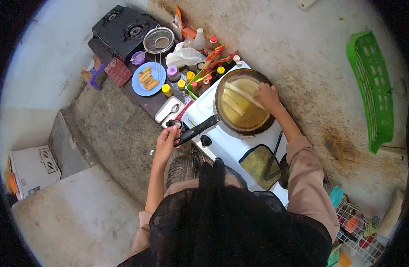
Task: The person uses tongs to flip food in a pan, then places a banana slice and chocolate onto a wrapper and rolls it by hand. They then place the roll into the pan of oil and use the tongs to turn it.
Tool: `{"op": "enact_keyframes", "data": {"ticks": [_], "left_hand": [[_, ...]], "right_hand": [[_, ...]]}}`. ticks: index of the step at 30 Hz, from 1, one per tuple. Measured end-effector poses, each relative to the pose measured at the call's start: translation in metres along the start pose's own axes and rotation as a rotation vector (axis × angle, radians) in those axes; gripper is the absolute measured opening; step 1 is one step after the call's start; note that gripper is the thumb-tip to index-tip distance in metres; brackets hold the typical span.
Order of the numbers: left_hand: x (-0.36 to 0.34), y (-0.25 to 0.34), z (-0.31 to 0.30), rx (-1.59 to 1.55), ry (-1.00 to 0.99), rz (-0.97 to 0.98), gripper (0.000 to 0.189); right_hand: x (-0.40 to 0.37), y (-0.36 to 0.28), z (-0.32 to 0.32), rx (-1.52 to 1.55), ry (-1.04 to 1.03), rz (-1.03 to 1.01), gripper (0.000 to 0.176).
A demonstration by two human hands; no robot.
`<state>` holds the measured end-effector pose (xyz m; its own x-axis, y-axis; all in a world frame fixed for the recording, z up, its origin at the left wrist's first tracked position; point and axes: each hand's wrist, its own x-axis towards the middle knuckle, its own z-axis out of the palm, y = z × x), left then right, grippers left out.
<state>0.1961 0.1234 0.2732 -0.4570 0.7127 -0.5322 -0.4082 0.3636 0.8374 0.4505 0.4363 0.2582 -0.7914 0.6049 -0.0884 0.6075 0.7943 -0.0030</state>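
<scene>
Clerk: Head view. Position of the right hand (267, 98)?
Inspector: Over the pan (244, 132), fingers drawn together at the long pale roll (241, 93). Whether they are clamped on it, I cannot tell.
Clerk: And the left hand (168, 137)?
Inspector: Well apart from the right, just beside the end of the pan's black handle (200, 129). Its fingertips are close together; whether they hold anything, I cannot tell.
Clerk: Location of the roll?
Inspector: In the pan, lying aslant in yellowish liquid (254, 118), near shorter pale pieces (234, 107). The pan sits on a white stove (229, 144).
Clerk: Surroundings?
Inspector: On the dark table (152, 104), a blue plate (138, 89) bears browned rolls (147, 80). A spoon (174, 108) lies in a white tray (161, 116), near the left hand.
</scene>
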Motion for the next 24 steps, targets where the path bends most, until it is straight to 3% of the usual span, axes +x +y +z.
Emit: {"op": "enact_keyframes", "data": {"ticks": [5, 14, 20, 24], "left_hand": [[-0.001, 0.006, 0.001, 0.044, 0.011, -0.003, 0.029], [0.003, 0.022, -0.003, 0.088, -0.018, 0.078, 0.028], [0.010, 0.023, -0.015, 0.188, -0.167, 0.113, 0.028], [-0.001, 0.024, -0.018, 0.333, -0.212, 0.159, 0.026]], "right_hand": [[-0.005, 0.000, -0.016, -0.009, 0.039, 0.015, 0.010], [-0.055, -0.006, -0.061, 0.333, 0.216, 0.282, 0.017], [-0.149, -0.051, -0.064, 0.535, 0.310, 0.628, 0.019], [-0.240, -0.082, 0.004, 0.373, 0.307, 1.029, 0.035]]}}
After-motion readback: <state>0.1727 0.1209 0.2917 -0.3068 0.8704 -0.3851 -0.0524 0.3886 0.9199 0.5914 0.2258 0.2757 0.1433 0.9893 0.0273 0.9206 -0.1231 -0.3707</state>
